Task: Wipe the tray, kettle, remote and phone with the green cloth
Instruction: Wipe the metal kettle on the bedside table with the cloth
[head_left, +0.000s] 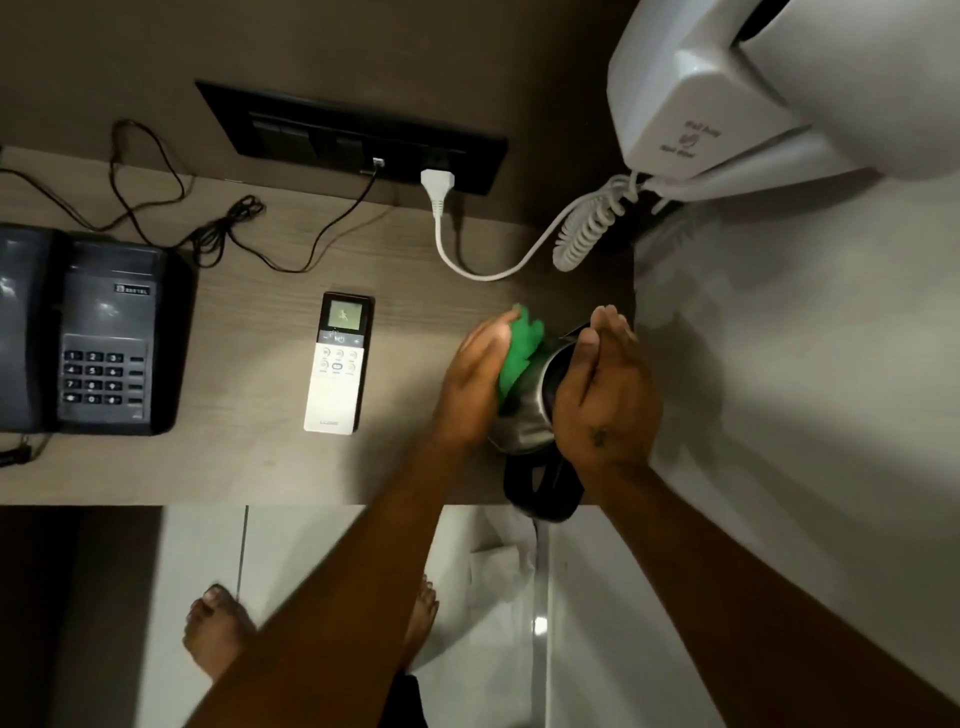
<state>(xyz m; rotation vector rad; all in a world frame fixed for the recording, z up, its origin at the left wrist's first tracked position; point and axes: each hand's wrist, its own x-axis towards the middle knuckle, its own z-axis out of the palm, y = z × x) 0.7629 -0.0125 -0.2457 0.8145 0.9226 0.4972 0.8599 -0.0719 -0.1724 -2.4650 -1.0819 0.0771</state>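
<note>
A steel kettle (527, 415) with a black handle stands at the right end of the wooden desk (249, 467), near its front edge. My left hand (475, 384) presses the green cloth (519, 353) flat against the kettle's left side. My right hand (605, 395) lies over the kettle's top and right side, holding it. The white remote (337, 371) lies face up in the middle of the desk. The black desk phone (88, 332) sits at the far left. No tray shows in this view.
A black socket panel (353, 137) on the back wall holds a white plug (437, 184) and a thin black cable (218, 234). A white wall-mounted hair dryer (727, 98) with a coiled cord (587, 231) hangs upper right. A white wall borders the desk's right end.
</note>
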